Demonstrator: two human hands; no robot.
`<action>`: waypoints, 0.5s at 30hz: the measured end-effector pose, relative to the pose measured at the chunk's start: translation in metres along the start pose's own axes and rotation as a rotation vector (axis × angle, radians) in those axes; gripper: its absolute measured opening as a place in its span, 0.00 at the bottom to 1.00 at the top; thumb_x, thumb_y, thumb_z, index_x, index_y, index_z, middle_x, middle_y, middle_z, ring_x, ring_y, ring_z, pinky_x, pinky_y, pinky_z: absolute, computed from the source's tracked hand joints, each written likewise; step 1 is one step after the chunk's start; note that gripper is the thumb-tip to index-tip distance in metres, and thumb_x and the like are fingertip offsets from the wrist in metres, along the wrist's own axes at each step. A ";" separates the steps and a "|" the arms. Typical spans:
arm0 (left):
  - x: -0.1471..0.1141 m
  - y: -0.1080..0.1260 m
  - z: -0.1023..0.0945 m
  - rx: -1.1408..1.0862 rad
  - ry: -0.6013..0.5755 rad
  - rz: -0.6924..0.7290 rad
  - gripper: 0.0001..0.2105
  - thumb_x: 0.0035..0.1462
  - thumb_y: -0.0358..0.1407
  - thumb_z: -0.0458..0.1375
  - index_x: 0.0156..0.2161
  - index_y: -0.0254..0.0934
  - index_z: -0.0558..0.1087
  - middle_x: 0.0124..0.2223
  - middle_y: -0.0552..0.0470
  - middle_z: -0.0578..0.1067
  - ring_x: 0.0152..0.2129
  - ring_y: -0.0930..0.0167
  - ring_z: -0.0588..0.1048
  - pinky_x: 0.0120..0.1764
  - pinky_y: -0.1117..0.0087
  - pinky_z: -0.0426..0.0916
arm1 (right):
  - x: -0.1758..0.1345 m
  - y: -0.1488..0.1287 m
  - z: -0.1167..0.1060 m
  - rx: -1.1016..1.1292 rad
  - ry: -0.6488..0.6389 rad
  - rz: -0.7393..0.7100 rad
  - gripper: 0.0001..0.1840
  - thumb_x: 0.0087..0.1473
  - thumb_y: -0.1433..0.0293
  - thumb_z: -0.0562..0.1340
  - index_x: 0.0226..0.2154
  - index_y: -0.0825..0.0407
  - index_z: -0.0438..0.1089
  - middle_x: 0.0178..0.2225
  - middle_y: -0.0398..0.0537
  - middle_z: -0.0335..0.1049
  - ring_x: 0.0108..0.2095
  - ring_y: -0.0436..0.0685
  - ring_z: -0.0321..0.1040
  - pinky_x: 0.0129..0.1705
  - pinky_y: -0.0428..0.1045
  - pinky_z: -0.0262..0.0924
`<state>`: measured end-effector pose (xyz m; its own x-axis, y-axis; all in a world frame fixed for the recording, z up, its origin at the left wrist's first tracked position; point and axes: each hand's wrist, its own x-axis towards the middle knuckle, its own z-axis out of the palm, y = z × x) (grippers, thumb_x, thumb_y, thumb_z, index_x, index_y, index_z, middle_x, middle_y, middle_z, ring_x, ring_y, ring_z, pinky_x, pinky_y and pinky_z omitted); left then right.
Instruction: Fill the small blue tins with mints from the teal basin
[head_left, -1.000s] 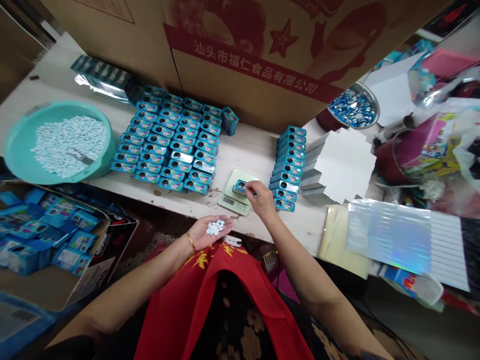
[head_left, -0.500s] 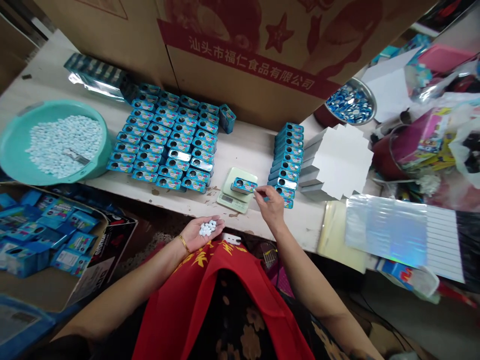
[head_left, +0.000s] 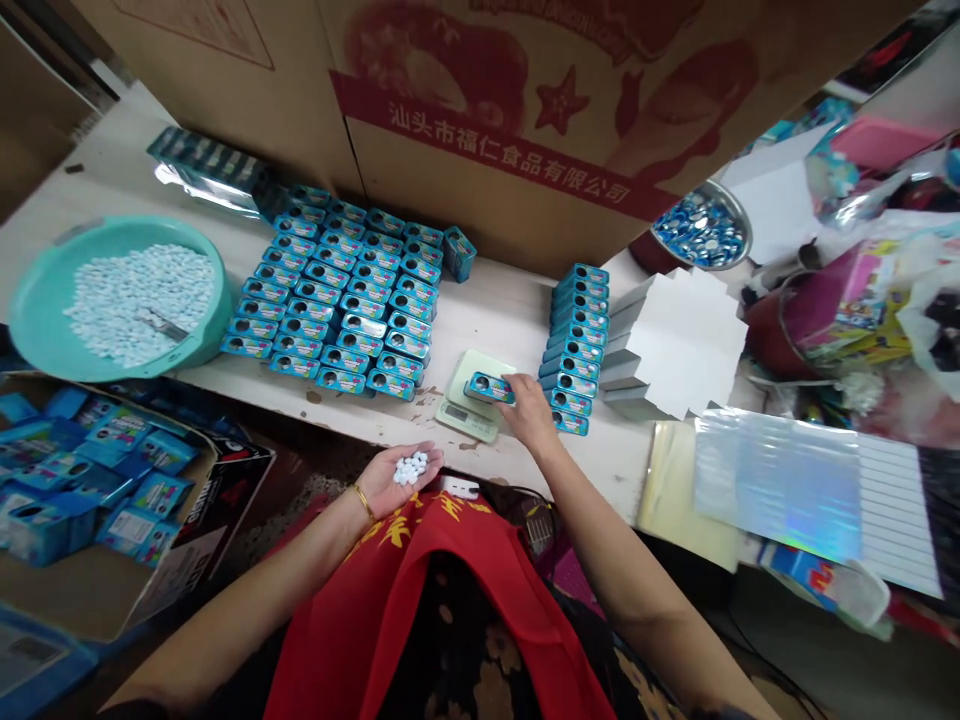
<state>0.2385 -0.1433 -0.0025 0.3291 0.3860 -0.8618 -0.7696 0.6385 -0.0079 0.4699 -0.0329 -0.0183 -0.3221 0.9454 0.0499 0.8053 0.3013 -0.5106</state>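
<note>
At left, a teal basin (head_left: 43, 312) holds white tablets (head_left: 139, 300); below, a carton (head_left: 79, 605) holds blue boxes (head_left: 112, 440). Lower centre, the left hand (head_left: 391, 482) cups loose tablets (head_left: 411, 467), palm upturned. Mid-frame, the right hand (head_left: 527, 408) grips a blue tin (head_left: 489, 387) on a scale (head_left: 466, 422). Upper right, a metal bowl (head_left: 745, 238) holds blue discs (head_left: 699, 228).

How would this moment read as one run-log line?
left hand: palm up, white pellets on it | right hand: grips blue tin by one end | blue tin: over scale, contact unclear
</note>
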 end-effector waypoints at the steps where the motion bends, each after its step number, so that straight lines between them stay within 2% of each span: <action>1: -0.001 0.002 -0.001 -0.006 0.009 0.011 0.11 0.50 0.25 0.51 0.40 0.26 0.69 0.35 0.39 0.75 0.36 0.64 0.74 0.36 0.68 0.71 | 0.003 0.001 0.001 0.001 -0.014 0.007 0.21 0.45 0.69 0.59 0.45 0.52 0.61 0.40 0.53 0.62 0.40 0.60 0.59 0.42 0.55 0.56; 4: -0.005 0.008 -0.007 -0.037 0.033 0.048 0.10 0.49 0.25 0.52 0.38 0.27 0.69 0.34 0.39 0.75 0.35 0.65 0.74 0.36 0.69 0.71 | 0.030 -0.003 0.005 0.013 -0.007 0.007 0.18 0.47 0.70 0.57 0.44 0.53 0.61 0.38 0.52 0.62 0.38 0.59 0.60 0.40 0.53 0.58; 7: -0.010 0.013 -0.015 -0.069 0.068 0.071 0.09 0.49 0.25 0.52 0.37 0.28 0.70 0.34 0.40 0.75 0.34 0.65 0.74 0.35 0.70 0.71 | 0.078 -0.011 0.013 0.004 0.034 0.021 0.19 0.47 0.69 0.57 0.44 0.53 0.61 0.37 0.51 0.62 0.37 0.58 0.61 0.39 0.52 0.58; 12: -0.016 0.015 -0.020 -0.093 0.131 0.109 0.08 0.50 0.25 0.52 0.37 0.29 0.69 0.34 0.41 0.75 0.34 0.65 0.74 0.35 0.70 0.71 | 0.167 -0.021 0.045 0.034 0.115 0.109 0.19 0.46 0.72 0.57 0.43 0.55 0.63 0.40 0.54 0.63 0.41 0.58 0.61 0.43 0.53 0.57; 15: -0.016 0.017 -0.017 -0.081 0.168 0.119 0.09 0.50 0.25 0.52 0.38 0.29 0.69 0.34 0.40 0.75 0.34 0.65 0.74 0.35 0.69 0.72 | 0.196 -0.017 0.056 0.083 0.136 0.111 0.21 0.45 0.77 0.55 0.46 0.55 0.62 0.42 0.54 0.64 0.42 0.56 0.62 0.44 0.52 0.57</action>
<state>0.2107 -0.1502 0.0020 0.1424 0.3344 -0.9316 -0.8412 0.5369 0.0642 0.3653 0.1404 -0.0474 -0.1591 0.9820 0.1020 0.7866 0.1885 -0.5880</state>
